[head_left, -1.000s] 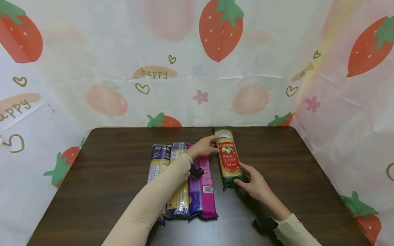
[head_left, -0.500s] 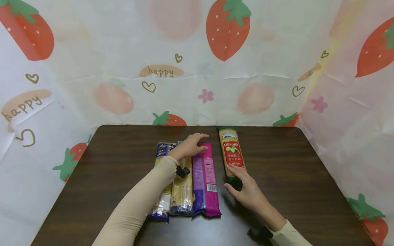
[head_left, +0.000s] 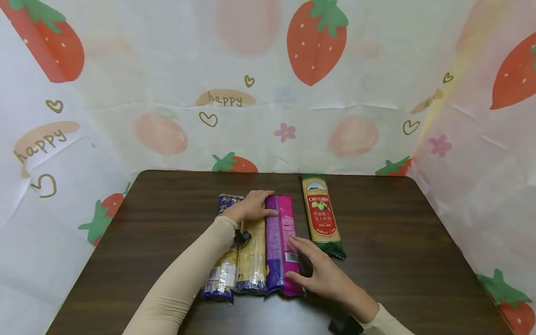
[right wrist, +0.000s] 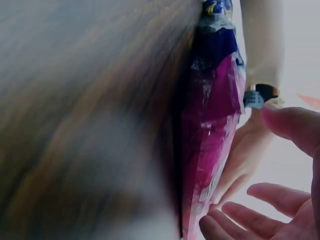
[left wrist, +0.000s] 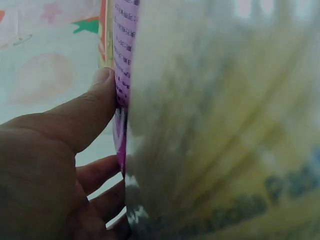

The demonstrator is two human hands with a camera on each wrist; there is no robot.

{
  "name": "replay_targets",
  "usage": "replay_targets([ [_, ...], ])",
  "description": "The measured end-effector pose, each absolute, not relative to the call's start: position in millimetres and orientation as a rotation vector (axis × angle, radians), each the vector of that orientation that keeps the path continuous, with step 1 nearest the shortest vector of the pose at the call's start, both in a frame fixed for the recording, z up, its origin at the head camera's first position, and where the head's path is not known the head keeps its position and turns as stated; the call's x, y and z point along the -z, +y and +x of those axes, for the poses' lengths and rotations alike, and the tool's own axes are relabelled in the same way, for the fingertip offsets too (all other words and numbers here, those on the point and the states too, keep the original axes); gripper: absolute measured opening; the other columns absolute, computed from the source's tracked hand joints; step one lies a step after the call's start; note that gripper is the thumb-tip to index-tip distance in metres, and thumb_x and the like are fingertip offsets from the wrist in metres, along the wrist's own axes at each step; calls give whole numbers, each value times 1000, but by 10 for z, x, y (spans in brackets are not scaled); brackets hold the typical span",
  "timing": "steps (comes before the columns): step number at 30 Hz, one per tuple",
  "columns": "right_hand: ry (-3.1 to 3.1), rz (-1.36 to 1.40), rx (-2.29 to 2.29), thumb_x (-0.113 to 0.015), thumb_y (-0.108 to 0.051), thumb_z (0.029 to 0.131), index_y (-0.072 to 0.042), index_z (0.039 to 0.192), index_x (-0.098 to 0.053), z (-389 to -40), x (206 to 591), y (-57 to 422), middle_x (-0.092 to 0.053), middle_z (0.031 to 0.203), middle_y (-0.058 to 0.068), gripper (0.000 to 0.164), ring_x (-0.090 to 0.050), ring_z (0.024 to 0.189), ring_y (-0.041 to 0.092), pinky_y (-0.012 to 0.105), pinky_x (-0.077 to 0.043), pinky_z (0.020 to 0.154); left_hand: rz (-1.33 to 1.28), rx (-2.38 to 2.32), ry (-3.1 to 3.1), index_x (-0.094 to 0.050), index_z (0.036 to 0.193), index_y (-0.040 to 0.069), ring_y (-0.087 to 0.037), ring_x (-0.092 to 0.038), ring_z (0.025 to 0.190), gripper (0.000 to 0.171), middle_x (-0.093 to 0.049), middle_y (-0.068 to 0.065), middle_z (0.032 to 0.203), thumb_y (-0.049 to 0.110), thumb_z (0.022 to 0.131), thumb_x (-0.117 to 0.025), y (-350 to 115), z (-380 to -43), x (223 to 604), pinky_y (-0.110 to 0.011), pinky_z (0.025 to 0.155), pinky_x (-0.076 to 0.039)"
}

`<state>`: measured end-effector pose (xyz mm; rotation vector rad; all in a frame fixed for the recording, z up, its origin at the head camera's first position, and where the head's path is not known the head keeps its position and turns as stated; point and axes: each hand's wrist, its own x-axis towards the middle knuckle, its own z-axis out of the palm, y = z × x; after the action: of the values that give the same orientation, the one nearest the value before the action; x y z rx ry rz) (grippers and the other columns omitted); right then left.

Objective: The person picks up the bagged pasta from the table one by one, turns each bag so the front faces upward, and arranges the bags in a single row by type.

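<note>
A pink and purple food pack (head_left: pixel 282 251) lies lengthwise on the dark wooden table, with a barcode near its front end. My left hand (head_left: pixel 250 204) reaches over its far end, thumb (left wrist: pixel 95 107) against the purple side. My right hand (head_left: pixel 326 274) is at its right side, fingers spread, index fingertip and thumb tip overlapping the pack's right part. The right wrist view shows the right fingers (right wrist: pixel 250 220) close to the pack's pink edge. Left of it lie a clear pack of spaghetti (head_left: pixel 252 251) and a blue-ended spaghetti pack (head_left: pixel 224 274), partly hidden by my left arm.
A green and red Olivoila spaghetti pack (head_left: pixel 321 214) lies apart on the right, its far end at the back edge of the table (head_left: pixel 389 223). A strawberry-print sheet (head_left: pixel 251 135) walls in the back and sides.
Both hands have left the Olivoila pack and moved left to the pink and purple pack. The Olivoila pack stays at the right. The view has shifted slightly.
</note>
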<state>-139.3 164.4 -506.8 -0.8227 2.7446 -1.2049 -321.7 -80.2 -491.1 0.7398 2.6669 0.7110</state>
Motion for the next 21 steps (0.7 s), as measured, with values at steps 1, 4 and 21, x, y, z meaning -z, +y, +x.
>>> replay_targets([
  [1, 2740, -831, 1191, -88, -35, 93, -6, 162, -48, -1391, 5069, 1628, -46, 165, 16, 85, -46, 150, 37, 62, -45, 116, 746, -707, 2665, -35, 165, -3, -46, -32, 155, 80, -43, -26, 164, 36, 106, -71, -805, -3227, 4932, -55, 129, -25],
  [4, 2735, -831, 1140, -90, -43, 89, -4, 162, -45, -1382, 5078, 1587, -42, 167, 18, 94, -43, 152, 39, 63, -45, 115, 752, -712, 2663, -35, 166, -2, -46, -34, 154, 80, -44, -26, 163, 36, 105, -72, -809, -3251, 4977, -55, 129, -25],
  [21, 2750, -757, 798, -93, -69, 71, -11, 170, -32, -1278, 5132, 1446, -17, 178, 20, 130, -29, 156, 49, 69, -37, 118, 697, -694, 2694, -49, 157, 0, -43, -44, 144, 71, -53, -22, 150, 37, 103, -76, -782, -3247, 4957, -53, 122, -36],
])
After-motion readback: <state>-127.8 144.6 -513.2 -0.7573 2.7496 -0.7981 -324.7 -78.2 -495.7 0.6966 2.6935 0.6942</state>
